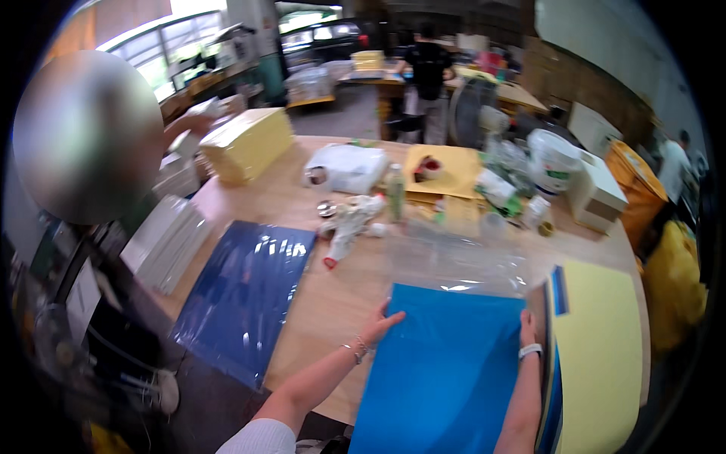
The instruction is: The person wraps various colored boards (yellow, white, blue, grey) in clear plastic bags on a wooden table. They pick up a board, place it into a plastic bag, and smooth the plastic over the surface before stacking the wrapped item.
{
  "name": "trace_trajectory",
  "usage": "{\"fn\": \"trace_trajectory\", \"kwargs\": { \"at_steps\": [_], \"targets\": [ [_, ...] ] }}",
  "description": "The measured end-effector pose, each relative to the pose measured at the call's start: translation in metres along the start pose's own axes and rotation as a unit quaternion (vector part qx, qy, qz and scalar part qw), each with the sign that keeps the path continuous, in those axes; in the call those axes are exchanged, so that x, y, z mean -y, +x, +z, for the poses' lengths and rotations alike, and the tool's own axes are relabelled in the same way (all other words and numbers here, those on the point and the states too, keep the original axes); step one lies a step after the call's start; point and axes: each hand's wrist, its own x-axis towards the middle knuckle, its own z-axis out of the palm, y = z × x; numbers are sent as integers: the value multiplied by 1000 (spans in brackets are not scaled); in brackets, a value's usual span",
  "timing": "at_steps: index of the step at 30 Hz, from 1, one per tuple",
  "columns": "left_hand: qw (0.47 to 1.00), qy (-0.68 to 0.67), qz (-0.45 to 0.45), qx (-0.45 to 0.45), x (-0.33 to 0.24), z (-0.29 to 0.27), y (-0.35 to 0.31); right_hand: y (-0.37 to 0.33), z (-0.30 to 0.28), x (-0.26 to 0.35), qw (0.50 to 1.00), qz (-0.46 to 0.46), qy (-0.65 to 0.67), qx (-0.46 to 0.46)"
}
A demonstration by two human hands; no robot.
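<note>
A bright blue sheet [446, 363] lies in front of me, its near part running out of view at the bottom. My left hand [383, 324] grips its left edge near the far corner, thumb on top and fingers mostly hidden. On the opposite edge, my right hand [528, 329] is closed around the side near the other far corner. Just beyond the sheet's far edge spreads a clear plastic bag [461, 261]; whether the sheet is inside it I cannot tell. To the left rests a dark blue pack in glossy clear wrap [246, 291].
Yellow sheets [597, 356] lie at the right. Beyond are white gloves [349, 225], a bottle [395, 193], a white bucket [553, 160] and a white box [596, 193]. White stacks [168, 242] and a yellow stack [249, 144] stand left, near a person; others are farther back.
</note>
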Motion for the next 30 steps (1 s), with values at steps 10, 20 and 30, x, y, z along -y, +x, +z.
{"fn": "trace_trajectory", "kwargs": {
  "at_steps": [10,20,30],
  "targets": [
    [992,-6,-110,-56,46,-29,-28,-43,-32,-8,951,76,45,296],
    [985,26,-170,-8,77,-50,-119,-157,-94,-15,954,151,29,257],
    [976,-23,-215,39,55,-55,-182,-230,-123,-13,940,134,103,298]
  ]
}}
